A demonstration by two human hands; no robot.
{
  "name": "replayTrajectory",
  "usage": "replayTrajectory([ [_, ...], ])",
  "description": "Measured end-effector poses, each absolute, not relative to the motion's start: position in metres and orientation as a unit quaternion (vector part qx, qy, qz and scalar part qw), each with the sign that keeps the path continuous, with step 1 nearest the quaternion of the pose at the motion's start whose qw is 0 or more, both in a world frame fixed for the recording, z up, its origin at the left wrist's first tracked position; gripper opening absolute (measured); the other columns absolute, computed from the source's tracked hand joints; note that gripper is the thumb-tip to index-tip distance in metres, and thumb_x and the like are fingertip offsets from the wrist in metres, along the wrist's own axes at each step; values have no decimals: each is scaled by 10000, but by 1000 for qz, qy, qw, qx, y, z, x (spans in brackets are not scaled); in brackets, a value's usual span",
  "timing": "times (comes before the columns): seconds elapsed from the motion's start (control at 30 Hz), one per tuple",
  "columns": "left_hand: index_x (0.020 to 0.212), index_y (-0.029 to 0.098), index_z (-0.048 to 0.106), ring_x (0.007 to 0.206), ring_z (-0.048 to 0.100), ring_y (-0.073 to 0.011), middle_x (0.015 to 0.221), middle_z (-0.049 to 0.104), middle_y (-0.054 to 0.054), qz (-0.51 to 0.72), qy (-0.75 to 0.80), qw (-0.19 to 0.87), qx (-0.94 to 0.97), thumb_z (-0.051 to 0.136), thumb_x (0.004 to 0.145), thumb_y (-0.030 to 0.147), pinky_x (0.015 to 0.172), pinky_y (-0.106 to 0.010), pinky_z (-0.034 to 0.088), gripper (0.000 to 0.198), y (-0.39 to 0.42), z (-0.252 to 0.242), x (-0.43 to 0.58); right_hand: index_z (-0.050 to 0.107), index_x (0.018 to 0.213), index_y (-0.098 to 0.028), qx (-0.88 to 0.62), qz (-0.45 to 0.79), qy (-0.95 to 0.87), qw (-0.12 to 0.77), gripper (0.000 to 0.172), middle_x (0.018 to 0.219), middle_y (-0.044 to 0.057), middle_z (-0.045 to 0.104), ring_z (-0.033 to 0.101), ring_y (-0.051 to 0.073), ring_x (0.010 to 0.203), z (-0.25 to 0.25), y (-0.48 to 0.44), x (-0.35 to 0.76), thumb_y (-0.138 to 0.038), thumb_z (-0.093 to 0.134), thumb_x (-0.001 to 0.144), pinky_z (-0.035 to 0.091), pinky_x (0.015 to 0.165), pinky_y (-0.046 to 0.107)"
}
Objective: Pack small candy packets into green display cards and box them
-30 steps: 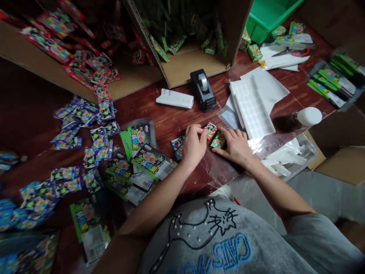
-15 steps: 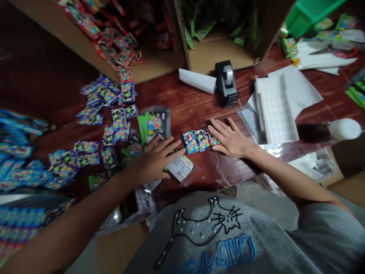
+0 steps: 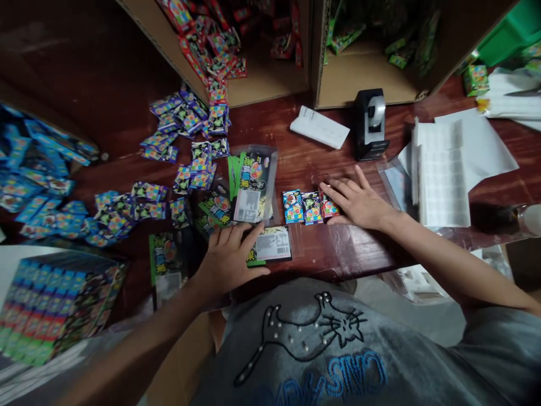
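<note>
Three small printed packets lie side by side on the table: a blue one (image 3: 292, 207), a purple one (image 3: 311, 208) and a red one (image 3: 329, 204). My right hand (image 3: 359, 202) lies flat with spread fingers, its fingertips over the right part of the red packet. My left hand (image 3: 230, 256) is open, thumb out, over the left end of a printed pouch with a white label (image 3: 274, 243). It seems to touch that pouch, but the contact is unclear. Just above lies another clear-edged printed pouch (image 3: 256, 186), with green pieces at its left edge.
Purple packets (image 3: 152, 200) and blue packets (image 3: 46, 186) are scattered at left. Cardboard boxes (image 3: 270, 90) of red and green packets stand behind. A folded white paper (image 3: 320, 127), a tape dispenser (image 3: 371, 127) and label sheets (image 3: 443, 175) lie right. Striped packaging (image 3: 42, 310) fills the lower left.
My left hand has drawn back toward my body, uncovering the upper pouch's label. My right hand stays by the red packet. The whole view has shifted, so the table appears further right.
</note>
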State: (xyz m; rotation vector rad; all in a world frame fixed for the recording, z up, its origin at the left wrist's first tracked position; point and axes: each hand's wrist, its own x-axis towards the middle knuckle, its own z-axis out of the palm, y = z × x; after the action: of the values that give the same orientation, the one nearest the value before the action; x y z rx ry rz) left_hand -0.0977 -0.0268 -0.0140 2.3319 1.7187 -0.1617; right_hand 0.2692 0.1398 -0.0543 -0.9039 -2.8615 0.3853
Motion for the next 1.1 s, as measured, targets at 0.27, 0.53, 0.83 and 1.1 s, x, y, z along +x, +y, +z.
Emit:
replayTrajectory([
  [0.27, 1465, 193, 581, 1254, 603, -439, 1394, 661, -194, 1, 627, 142, 766, 896, 709, 590, 1090, -572, 442, 910, -50, -20, -96, 245, 1720, -166, -255, 128, -957, 51, 1174, 1790, 224, 207, 246, 470, 1629, -49, 132, 218, -946, 445, 866, 68, 1304, 748],
  [0.53, 1429, 134, 560, 1221, 608, -432, 1364, 639, -220, 39, 682, 79, 726, 879, 744, 562, 1057, -544, 475, 868, -71, -23, -109, 434, 1623, -98, -228, 109, -963, 97, 843, 1592, 250, 536, 502, 422, 1387, -64, 118, 191, -715, 410, 1050, 393, 1131, 599],
  [0.83, 1451, 143, 529, 1259, 582, -421, 1393, 622, -210, 89, 663, 82, 739, 886, 756, 501, 1092, -541, 469, 859, -58, -26, -96, 488, 1586, -91, -184, 117, -969, 117, 795, 1569, 238, 578, 515, 396, 1389, -54, 64, 191, -683, 452, 1057, 402, 1122, 565],
  [1.1, 1487, 170, 531, 1272, 568, -412, 1413, 617, -189, 54, 610, 151, 776, 909, 731, 508, 1105, -540, 452, 910, -45, -42, -85, 106, 1732, -104, -189, 176, -961, 97, 1169, 1741, 270, 317, 345, 425, 1600, -52, 65, 219, -860, 493, 929, 241, 1286, 657],
])
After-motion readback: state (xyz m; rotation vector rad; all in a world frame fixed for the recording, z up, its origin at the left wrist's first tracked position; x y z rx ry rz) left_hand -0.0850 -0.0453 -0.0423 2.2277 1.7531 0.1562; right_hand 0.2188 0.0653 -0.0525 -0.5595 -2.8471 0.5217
